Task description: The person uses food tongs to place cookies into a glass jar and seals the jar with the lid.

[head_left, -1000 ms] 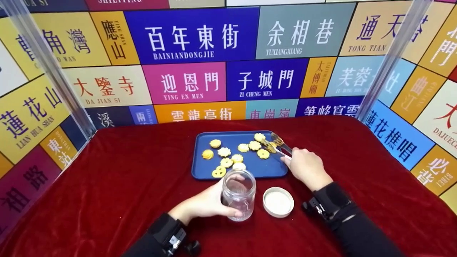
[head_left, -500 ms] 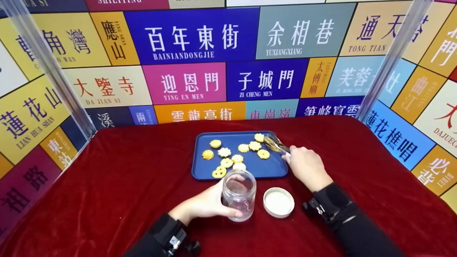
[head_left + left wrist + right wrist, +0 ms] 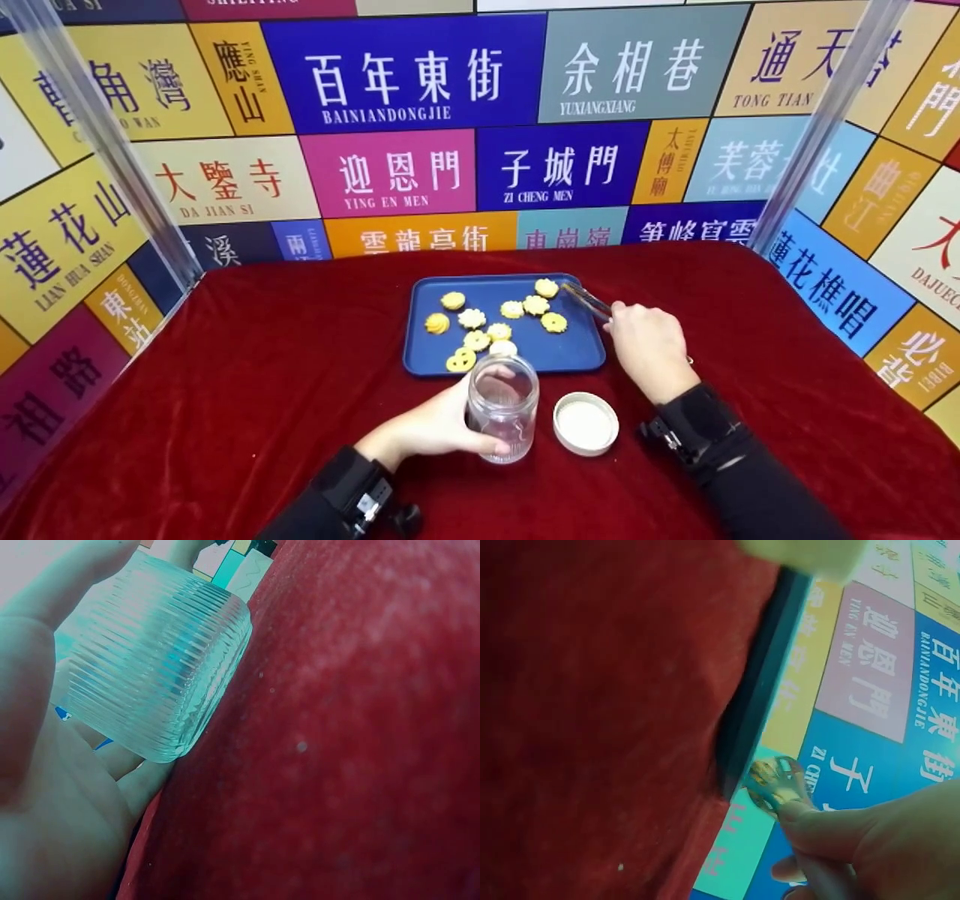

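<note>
1. Nearest, the left hand point(image 3: 444, 424) grasps a clear glass jar point(image 3: 516, 429), thumb curled across its front and fingers behind; the mouth is uncovered and faces up. The left wrist view shows the jar's ribbed lower wall.
2. Just right of the jar, a round white lid point(image 3: 586, 424) lies on the red velvet cloth point(image 3: 247, 390).
3. Farther out, the right hand point(image 3: 649, 343) grips a pair of metal serving tongs point(image 3: 589, 300), which reach over the right rim of the blue tray point(image 3: 551, 358).
4. Change: one second earlier the arms of the tongs stood apart around a cookie; now they lie together, and that cookie no longer shows separately on the tray. A yellowish patch at the tips may be the cookie, though blur leaves this uncertain. By inference, the work is at the pinching stage.
5. On the tray, eleven cookies point(image 3: 535, 304) are visible, including a swirl point(image 3: 436, 324) at left and a pretzel shape point(image 3: 460, 360) near the front edge.
6. Farthest, a wall of coloured name panels point(image 3: 405, 109) closes the scene.
</note>
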Demonstrator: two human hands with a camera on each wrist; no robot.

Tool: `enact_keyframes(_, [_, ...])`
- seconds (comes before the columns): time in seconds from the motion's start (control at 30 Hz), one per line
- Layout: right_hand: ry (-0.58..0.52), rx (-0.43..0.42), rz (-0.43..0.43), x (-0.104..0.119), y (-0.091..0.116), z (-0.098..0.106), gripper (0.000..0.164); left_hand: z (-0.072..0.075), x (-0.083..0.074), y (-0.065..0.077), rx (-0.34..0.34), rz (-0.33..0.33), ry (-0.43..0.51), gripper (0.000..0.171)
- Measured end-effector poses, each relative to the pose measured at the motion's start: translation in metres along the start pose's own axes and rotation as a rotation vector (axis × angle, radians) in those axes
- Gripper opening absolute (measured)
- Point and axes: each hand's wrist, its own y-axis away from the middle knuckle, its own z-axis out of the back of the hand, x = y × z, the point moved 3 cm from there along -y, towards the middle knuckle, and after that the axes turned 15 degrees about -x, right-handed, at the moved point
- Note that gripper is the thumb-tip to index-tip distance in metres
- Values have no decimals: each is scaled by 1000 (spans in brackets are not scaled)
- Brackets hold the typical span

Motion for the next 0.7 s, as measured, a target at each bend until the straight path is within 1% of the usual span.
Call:
enact_keyframes(0.13, [-5, -10, -1, -2, 0, 0, 31, 0, 0, 0, 1, 5, 3, 81])
enact_keyframes(0.27, [-9, 0, -4, -3, -1, -1, 32, 0, 0, 0, -1, 8, 8, 82])
enact_keyframes(0.33, [-25, 11, -14, -5, -2, 0, 32, -1, 0, 0, -8, 7, -5, 82])
enact_keyframes(0.5, [-112, 56, -77, -15, -5, 4, 29, -1, 0, 1, -18, 4, -37, 84])
enact_keyframes(0.6, [-169, 96, -119, -22, -8, 7, 28, 0, -1, 0, -14, 0, -28, 83])
enact_keyframes(0.7, [-210, 136, -158, -29, -10, 8, 27, -1, -2, 0, -3, -8, 2, 84])
